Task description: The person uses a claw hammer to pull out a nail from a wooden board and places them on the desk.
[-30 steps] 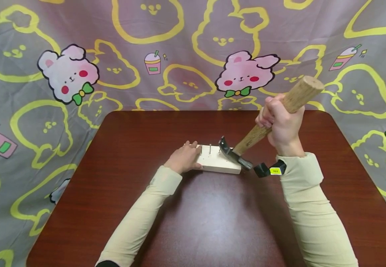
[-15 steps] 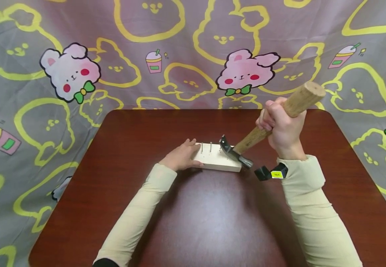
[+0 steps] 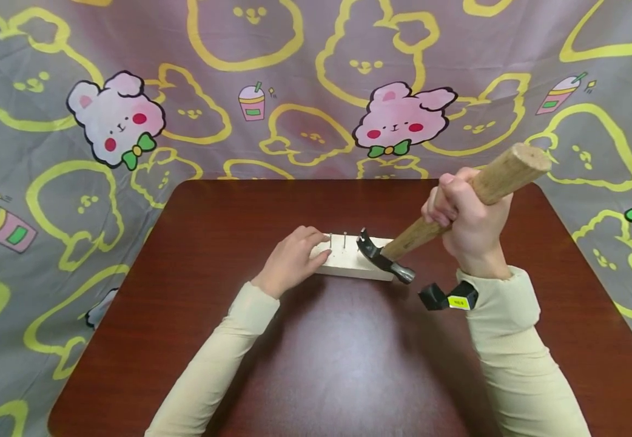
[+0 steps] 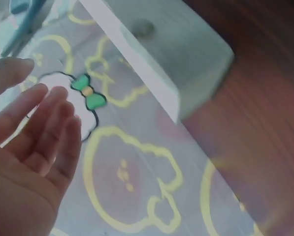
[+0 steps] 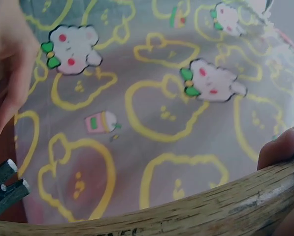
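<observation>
A pale wooden block lies on the table with thin nails standing upright in its top, among them a left nail and a middle nail. Over the block's left end is my left hand, its fingertips close to the left nail. In the left wrist view those fingers are loosely bent, hold nothing, and the block is apart from them. My right hand grips the wooden handle of a claw hammer. The hammer's head is over the block's right part, hiding some of it; its claw points toward the nails.
The dark red-brown table has rounded back corners. A grey patterned curtain hangs behind it and at both sides. A black device with a yellow label is strapped to the right wrist.
The left hand has let go of the block's left end and drawn back slightly, its fingers lifting. My right hand has lowered a little and shifted right, tilting the handle further down.
</observation>
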The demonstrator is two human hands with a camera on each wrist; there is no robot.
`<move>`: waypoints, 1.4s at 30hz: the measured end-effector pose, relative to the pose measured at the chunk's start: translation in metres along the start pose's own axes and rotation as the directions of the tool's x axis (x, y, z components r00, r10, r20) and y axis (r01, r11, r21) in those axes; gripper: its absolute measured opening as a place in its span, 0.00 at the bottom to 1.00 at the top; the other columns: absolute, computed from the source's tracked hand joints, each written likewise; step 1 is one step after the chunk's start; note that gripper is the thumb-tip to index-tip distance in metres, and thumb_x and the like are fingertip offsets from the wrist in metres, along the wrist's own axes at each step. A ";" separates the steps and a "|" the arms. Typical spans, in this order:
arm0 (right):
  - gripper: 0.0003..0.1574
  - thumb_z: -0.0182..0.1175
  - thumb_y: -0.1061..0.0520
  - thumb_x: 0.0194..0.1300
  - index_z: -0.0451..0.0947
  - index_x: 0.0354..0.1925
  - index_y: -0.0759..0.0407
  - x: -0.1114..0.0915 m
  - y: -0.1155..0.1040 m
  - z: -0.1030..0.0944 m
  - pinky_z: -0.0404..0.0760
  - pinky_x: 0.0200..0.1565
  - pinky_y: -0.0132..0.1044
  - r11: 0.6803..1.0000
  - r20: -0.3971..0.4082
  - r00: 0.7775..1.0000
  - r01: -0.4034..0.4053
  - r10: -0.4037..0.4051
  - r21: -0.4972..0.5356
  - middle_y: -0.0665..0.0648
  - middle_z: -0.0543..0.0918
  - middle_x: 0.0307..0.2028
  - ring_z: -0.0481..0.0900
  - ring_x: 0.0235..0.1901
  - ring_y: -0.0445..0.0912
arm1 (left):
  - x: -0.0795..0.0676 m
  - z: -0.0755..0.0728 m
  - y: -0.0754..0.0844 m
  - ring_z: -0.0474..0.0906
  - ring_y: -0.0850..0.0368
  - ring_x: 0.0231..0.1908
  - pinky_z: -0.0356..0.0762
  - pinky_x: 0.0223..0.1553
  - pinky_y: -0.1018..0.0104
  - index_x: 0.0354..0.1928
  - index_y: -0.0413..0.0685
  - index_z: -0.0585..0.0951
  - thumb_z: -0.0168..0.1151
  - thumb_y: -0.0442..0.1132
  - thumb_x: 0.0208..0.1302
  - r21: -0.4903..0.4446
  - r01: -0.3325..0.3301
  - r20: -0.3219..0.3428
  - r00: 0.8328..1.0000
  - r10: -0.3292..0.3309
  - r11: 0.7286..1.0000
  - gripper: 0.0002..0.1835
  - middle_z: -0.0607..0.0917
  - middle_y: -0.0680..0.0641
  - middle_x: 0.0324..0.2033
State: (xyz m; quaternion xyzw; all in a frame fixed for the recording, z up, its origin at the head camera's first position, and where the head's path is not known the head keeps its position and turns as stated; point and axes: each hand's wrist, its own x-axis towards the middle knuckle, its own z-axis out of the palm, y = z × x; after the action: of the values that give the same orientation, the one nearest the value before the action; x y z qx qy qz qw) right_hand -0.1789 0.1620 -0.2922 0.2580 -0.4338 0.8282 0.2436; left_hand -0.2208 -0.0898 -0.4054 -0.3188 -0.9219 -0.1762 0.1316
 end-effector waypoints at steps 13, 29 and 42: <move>0.20 0.43 0.77 0.57 0.55 0.13 0.66 -0.012 -0.032 0.021 0.56 0.10 0.38 0.990 0.083 0.997 -0.020 0.008 0.137 0.53 0.55 0.07 0.54 0.06 0.44 | -0.001 0.011 0.027 0.80 0.58 0.42 0.79 0.47 0.66 0.51 0.45 0.81 0.65 0.39 0.61 -0.144 -0.115 0.015 0.993 0.118 0.983 0.16 0.86 0.49 0.45; 0.19 0.44 0.77 0.57 0.56 0.13 0.68 -0.015 -0.038 0.026 0.56 0.10 0.37 0.979 0.140 0.990 -0.014 -0.015 0.205 0.54 0.56 0.07 0.56 0.06 0.44 | -0.003 0.014 0.034 0.76 0.61 0.31 0.77 0.35 0.67 0.25 0.50 0.75 0.63 0.34 0.59 -0.176 -0.192 0.025 0.980 0.199 0.965 0.08 0.81 0.53 0.26; 0.20 0.44 0.77 0.58 0.57 0.12 0.67 -0.016 -0.037 0.024 0.58 0.10 0.38 0.987 0.149 0.989 -0.015 -0.008 0.158 0.53 0.57 0.07 0.57 0.06 0.44 | -0.005 0.016 0.032 0.76 0.61 0.32 0.77 0.37 0.65 0.28 0.48 0.77 0.62 0.34 0.63 -0.165 -0.216 0.008 0.975 0.221 0.962 0.06 0.82 0.52 0.29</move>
State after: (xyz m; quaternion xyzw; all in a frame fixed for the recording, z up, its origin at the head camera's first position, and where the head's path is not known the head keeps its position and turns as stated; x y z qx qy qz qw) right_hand -0.1389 0.1578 -0.2689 0.3370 -0.3838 0.8390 0.1877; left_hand -0.1988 -0.0626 -0.4141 -0.4305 -0.8652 -0.2314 0.1116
